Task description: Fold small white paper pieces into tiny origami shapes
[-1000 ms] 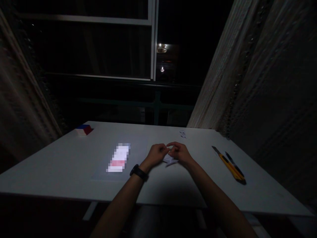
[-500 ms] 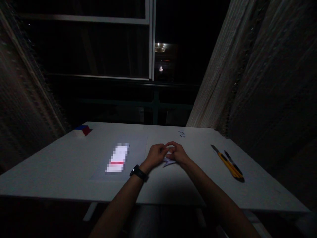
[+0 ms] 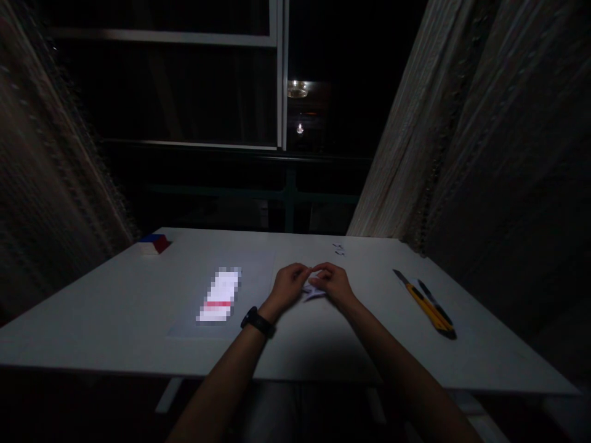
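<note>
A small folded piece of white paper (image 3: 314, 293) is between my two hands, just above or on the white table (image 3: 314, 344); which of the two I cannot tell. My left hand (image 3: 290, 284), with a black watch (image 3: 257, 322) on the wrist, has its fingers closed at the paper's left and far side. From the right, my right hand (image 3: 333, 283) pinches the paper, its thumb on top and its index finger bent toward the left fingertips. The fingers hide part of the folds.
A lit phone (image 3: 220, 295), its screen blurred, lies left on a paper sheet (image 3: 187, 329). At right rest a yellow utility knife (image 3: 427, 307) and a dark pen-like item (image 3: 435, 301). Small marked paper bits (image 3: 338, 249) lie farther back. A coloured block (image 3: 154, 243) sits far left.
Both hands have shifted slightly around the folded paper. My right index finger is lower and nearer the left fingertips, and the paper's pointed near end sits a little higher.
</note>
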`<action>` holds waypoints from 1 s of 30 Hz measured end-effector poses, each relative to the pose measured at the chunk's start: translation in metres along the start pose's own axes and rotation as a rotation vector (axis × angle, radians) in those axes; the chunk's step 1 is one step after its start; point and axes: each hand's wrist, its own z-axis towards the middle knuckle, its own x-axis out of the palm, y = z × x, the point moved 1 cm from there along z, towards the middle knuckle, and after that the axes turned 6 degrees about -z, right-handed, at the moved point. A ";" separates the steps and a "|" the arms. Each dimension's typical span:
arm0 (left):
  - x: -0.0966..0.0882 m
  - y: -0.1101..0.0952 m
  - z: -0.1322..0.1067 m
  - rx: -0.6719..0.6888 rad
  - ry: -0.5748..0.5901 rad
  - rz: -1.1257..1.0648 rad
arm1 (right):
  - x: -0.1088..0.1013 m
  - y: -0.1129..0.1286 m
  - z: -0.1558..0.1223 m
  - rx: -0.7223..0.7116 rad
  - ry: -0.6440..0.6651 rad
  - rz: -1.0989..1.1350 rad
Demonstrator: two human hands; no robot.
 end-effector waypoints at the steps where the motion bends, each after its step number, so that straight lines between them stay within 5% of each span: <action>1: 0.000 -0.001 0.000 -0.004 0.002 -0.012 | -0.001 0.000 0.000 -0.012 -0.014 -0.026; 12: -0.004 -0.019 -0.006 0.134 0.043 0.075 | -0.008 0.001 0.003 0.027 0.090 0.070; 30: 0.000 -0.006 -0.001 -0.068 0.053 -0.178 | -0.011 -0.002 0.005 0.096 0.030 0.160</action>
